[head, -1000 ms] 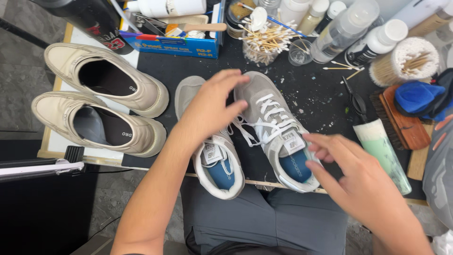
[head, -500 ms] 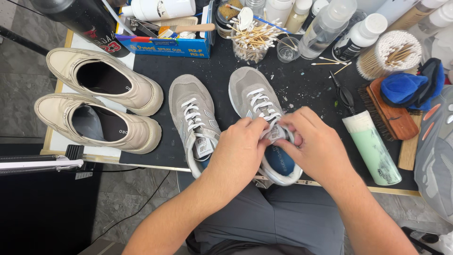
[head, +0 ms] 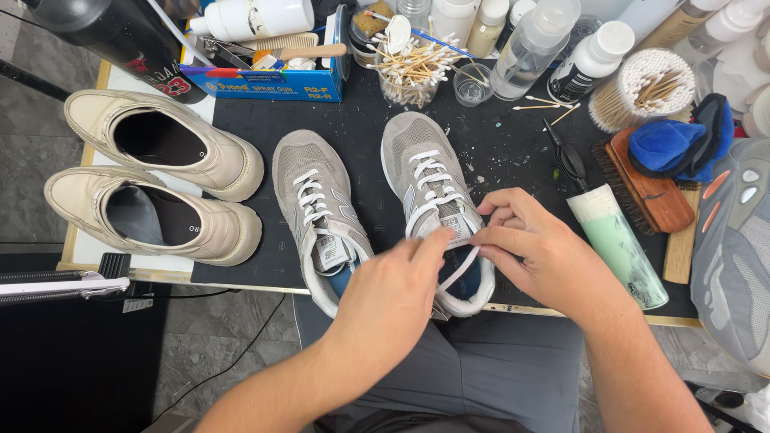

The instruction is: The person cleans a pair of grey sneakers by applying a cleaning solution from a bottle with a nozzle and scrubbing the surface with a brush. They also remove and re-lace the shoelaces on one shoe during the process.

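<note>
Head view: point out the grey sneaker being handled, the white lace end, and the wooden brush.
Grey sneaker [head: 425,172], head view, on the laced upper.
White lace end [head: 464,269], head view, on the strand between both hands.
Wooden brush [head: 651,192], head view, on its brown back.

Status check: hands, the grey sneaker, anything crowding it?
Left hand and right hand pinch white lace of right grey sneaker. Second grey sneaker beside it, apart.

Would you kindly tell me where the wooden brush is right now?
In the head view, the wooden brush lies on the right of the black mat, under a blue cloth, beside the green tube.
</note>
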